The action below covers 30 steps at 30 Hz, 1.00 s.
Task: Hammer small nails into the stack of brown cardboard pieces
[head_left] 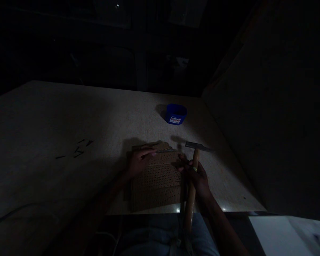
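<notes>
A wooden board (157, 185) studded with rows of nail heads lies on the table near its front edge. My left hand (140, 161) rests on the board's upper left part, fingers pinched on a small nail near the top edge. My right hand (196, 176) is wrapped round the wooden handle of a hammer (194, 156), whose metal head points right just beyond the board's right corner. The scene is very dark.
A blue plastic tub (176, 113) stands further back on the pale table (69, 121). Several loose dark nails (77, 151) lie scattered at the left. A dark wall or panel rises along the right side. A cable (13, 213) runs at the lower left.
</notes>
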{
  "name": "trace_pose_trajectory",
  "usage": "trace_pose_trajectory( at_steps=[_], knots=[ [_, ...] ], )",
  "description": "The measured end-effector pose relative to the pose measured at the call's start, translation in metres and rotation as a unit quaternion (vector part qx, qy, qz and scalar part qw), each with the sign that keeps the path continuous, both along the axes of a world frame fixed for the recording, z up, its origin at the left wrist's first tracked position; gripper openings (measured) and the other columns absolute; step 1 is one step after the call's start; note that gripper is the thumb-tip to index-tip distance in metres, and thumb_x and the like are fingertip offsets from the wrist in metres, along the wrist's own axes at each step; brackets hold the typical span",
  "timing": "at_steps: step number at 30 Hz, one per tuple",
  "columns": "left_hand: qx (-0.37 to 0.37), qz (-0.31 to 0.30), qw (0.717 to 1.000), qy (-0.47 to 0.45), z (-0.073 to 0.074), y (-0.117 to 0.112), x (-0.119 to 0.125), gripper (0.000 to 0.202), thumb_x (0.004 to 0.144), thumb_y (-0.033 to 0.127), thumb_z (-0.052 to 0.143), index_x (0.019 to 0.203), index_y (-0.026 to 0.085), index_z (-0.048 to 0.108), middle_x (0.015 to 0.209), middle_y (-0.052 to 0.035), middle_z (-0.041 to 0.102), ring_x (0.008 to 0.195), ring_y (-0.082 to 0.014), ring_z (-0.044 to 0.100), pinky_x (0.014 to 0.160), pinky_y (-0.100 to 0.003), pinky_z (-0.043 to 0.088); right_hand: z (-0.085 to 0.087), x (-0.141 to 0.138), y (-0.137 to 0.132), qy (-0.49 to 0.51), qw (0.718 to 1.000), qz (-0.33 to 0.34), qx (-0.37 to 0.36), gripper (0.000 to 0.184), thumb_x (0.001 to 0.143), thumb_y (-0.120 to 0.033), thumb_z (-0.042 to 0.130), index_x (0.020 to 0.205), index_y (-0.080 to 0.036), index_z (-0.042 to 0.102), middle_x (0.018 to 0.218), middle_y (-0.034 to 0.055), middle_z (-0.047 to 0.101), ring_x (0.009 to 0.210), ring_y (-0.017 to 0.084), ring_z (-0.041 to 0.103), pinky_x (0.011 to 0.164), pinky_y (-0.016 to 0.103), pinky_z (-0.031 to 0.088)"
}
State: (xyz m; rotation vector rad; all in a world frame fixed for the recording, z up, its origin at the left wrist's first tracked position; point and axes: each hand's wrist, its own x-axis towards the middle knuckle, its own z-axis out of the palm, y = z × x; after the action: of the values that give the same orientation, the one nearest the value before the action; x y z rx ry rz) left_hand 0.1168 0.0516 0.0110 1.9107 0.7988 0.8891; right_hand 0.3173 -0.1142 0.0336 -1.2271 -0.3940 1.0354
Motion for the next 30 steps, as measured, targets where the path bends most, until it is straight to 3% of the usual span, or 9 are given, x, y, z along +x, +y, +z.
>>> trace_pose_trajectory(
  at_steps=[3,6,12,21,30],
  knots=[
    [-0.123,0.051,0.991,-0.033,0.0064,0.003,-0.0011,0.034,0.082,0.044,0.07,0.105,0.019,0.076,0.104,-0.0082,0.078,0.088,-0.0215,0.073,0.071,-0.031,0.061,0.0016,-0.0001,0.0,0.006,1.0,-0.003,-0.003,0.033,0.073,-0.034,0.084,0.088,-0.026,0.055,0.13,0.006,0.07,0.082,0.022,0.075,0.08,0.039,0.058],
    [-0.176,0.035,0.982,-0.053,0.0062,0.0034,-0.0011,0.04,0.078,0.046,0.071,0.105,0.016,0.075,0.1,-0.0087,0.079,0.081,-0.0207,0.073,0.065,-0.029,0.061,0.0012,0.0002,0.0003,0.008,1.0,-0.001,-0.005,0.033,0.073,-0.034,0.084,0.087,-0.025,0.056,0.129,0.0058,0.071,0.08,0.022,0.075,0.081,0.039,0.058],
    [-0.153,0.016,0.987,-0.04,0.0069,0.0001,-0.0016,0.028,0.084,0.039,0.065,0.099,0.019,0.077,0.099,-0.006,0.08,0.08,-0.0175,0.073,0.07,-0.027,0.06,-0.0034,0.003,0.0026,0.027,1.0,-0.005,0.003,0.035,0.07,-0.032,0.087,0.086,-0.025,0.056,0.123,0.0049,0.074,0.077,0.021,0.074,0.074,0.035,0.059],
    [-0.146,0.045,0.987,-0.046,0.0036,0.004,0.0001,0.029,0.084,0.042,0.065,0.096,0.019,0.079,0.101,-0.0067,0.08,0.086,-0.0212,0.075,0.072,-0.032,0.062,-0.0017,0.0018,0.003,0.013,1.0,0.003,0.003,0.036,0.07,-0.034,0.086,0.085,-0.025,0.055,0.127,0.0066,0.072,0.082,0.023,0.075,0.076,0.037,0.06],
    [-0.063,0.02,0.998,0.01,0.0033,0.0032,-0.0013,0.02,0.088,0.026,0.061,0.095,0.022,0.08,0.095,-0.0046,0.08,0.084,-0.0196,0.075,0.08,-0.032,0.061,-0.0043,0.0014,0.0031,-0.015,1.0,0.004,0.01,0.036,0.069,-0.034,0.086,0.087,-0.025,0.056,0.123,0.0074,0.073,0.083,0.024,0.075,0.077,0.038,0.058]
  ],
)
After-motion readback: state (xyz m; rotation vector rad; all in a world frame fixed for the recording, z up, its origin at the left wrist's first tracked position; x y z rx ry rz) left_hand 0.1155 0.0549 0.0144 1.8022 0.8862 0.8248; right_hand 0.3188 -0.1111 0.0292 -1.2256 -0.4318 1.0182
